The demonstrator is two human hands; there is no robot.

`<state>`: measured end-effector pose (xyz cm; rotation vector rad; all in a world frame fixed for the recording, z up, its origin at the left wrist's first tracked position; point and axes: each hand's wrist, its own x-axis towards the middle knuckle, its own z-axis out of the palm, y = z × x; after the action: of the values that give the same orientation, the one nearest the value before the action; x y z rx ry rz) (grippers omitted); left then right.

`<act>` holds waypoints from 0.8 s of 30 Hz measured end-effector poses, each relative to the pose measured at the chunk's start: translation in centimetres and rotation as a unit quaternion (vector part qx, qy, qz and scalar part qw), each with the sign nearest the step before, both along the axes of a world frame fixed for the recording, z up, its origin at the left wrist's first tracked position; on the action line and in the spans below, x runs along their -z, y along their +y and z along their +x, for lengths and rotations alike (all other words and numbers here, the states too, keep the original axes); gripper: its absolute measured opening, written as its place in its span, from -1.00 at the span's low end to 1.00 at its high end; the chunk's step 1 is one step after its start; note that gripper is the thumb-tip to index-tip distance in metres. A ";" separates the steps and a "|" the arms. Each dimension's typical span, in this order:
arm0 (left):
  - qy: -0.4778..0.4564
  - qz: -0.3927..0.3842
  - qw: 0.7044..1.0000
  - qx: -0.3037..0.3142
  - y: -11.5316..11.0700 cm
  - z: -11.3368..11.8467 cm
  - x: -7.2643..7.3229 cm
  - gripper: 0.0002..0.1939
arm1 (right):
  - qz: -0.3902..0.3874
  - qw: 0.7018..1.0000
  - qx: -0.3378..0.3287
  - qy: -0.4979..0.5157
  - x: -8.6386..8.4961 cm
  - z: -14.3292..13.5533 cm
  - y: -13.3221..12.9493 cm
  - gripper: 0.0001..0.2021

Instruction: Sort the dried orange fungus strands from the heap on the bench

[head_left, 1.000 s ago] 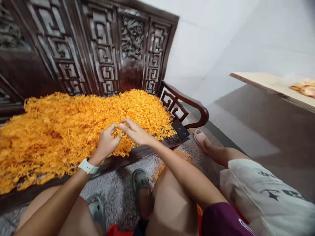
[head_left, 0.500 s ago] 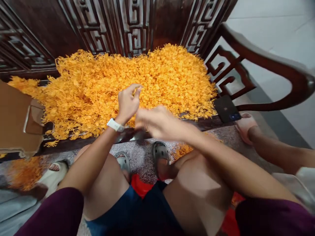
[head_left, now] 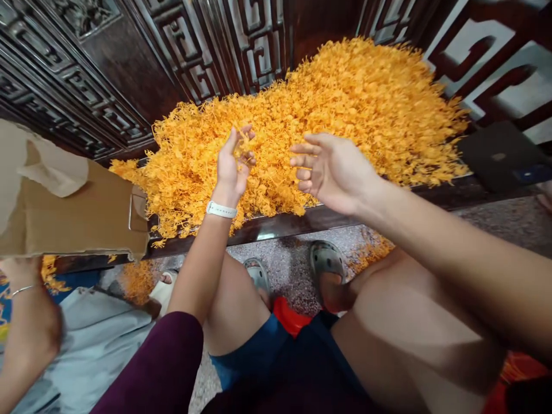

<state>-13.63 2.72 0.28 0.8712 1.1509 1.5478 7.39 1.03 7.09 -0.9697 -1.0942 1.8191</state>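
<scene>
A broad heap of orange knotted string pieces (head_left: 345,109) covers the seat of a dark wooden bench (head_left: 276,227). My left hand (head_left: 233,169), with a white band on its wrist, is raised over the front of the heap, palm inward. Its fingers are curled around a small orange string piece (head_left: 245,141), which is hard to tell apart from the heap behind. To the right, my right hand (head_left: 336,169) is open above the heap, fingers loosely bent and apart, with nothing visible in it. A gap lies between the two hands.
A cardboard box (head_left: 81,215) stands on the bench at the left. At the right end lies a dark phone (head_left: 500,155). Another person's arm (head_left: 32,328) shows at lower left. Orange bits (head_left: 138,279) lie on the floor, and a carved backrest (head_left: 224,46) rises behind.
My hands were close together, the right one blurred; now they are apart, and the right hand has opened. The view has shifted left, showing more of the box and the other person's arm.
</scene>
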 end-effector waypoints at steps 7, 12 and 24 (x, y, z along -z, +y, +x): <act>0.088 0.087 0.989 0.086 -0.9 3.6 0.2 -0.63 | 0.167 0.980 -0.023 -0.101 2.7 -0.8 0.3 -0.76; 0.118 0.091 0.987 0.057 -1.6 4.9 1.4 -0.77 | 0.270 0.946 -0.061 -0.167 5.3 -0.4 2.5 -0.75; -0.053 -0.007 0.981 -0.186 3.6 -0.4 0.4 -0.83 | 0.208 0.864 -0.456 0.056 -1.7 -0.7 -7.0 -0.78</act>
<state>-14.08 6.30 -0.11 0.5756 1.2967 1.8606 6.70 -5.99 8.84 -0.0346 -1.9725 2.1377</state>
